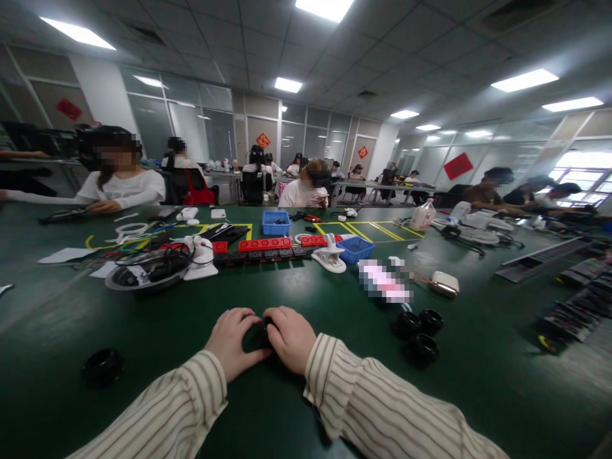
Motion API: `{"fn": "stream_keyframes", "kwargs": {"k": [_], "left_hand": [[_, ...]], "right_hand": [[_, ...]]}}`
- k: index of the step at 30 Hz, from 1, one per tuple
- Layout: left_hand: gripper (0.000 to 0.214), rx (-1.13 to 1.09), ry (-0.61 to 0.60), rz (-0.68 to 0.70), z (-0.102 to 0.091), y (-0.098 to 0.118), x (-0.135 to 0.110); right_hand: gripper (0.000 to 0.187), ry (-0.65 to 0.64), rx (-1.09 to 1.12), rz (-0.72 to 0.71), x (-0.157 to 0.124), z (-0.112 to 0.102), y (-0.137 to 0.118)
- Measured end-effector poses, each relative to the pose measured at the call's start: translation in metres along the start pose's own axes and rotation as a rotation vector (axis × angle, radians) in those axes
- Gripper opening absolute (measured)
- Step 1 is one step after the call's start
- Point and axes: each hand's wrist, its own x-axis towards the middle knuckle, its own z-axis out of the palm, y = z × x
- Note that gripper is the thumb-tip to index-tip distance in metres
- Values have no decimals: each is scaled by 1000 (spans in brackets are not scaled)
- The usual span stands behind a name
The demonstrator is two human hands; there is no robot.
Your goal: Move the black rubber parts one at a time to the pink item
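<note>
My left hand (234,341) and my right hand (291,338) meet low over the green table, in the middle of the view. Between them is a small black round part (266,324), mostly hidden by my fingers. The right fingers are closed over it. My left thumb and fingers curve around its left side. Three black ring-shaped parts (423,347) form a group to the right of my hands. Another black ring-shaped part (104,368) lies by itself to the left, near my left sleeve.
Beyond my hands stretches a red and black socket strip (265,245), with a white clamp base (329,257) and blue bins (354,248). A bowl of cables (146,271) stands left. A white case (444,284) and a metal rail (538,260) lie right. People sit around the tables.
</note>
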Motion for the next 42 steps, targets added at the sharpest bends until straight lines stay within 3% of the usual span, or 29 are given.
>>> {"fn": "stream_keyframes", "kwargs": {"k": [3, 8, 13, 16, 23, 27, 31, 42], "left_hand": [[40, 6, -55, 42, -3, 6, -1], [38, 15, -122, 25, -4, 9, -2], [38, 10, -136, -17, -2, 7, 0], [39, -49, -145, 30, -4, 4, 1], [43, -206, -187, 105, -5, -3, 1], [50, -149, -139, 90, -1, -4, 0], [43, -118, -139, 54, 0, -4, 1], [38, -254, -144, 49, -2, -2, 2]], "right_hand": [[23, 16, -5, -43, -6, 2, -5], [43, 50, 30, -24, -5, 6, -10], [31, 52, 214, -26, -4, 11, -8], [30, 51, 282, -46, -3, 9, -6], [34, 11, 319, -225, -4, 2, -6], [41, 77, 266, -122, -5, 5, -8], [38, 94, 193, -19, -4, 8, -9], [29, 85, 199, -94, -2, 9, -6]]}}
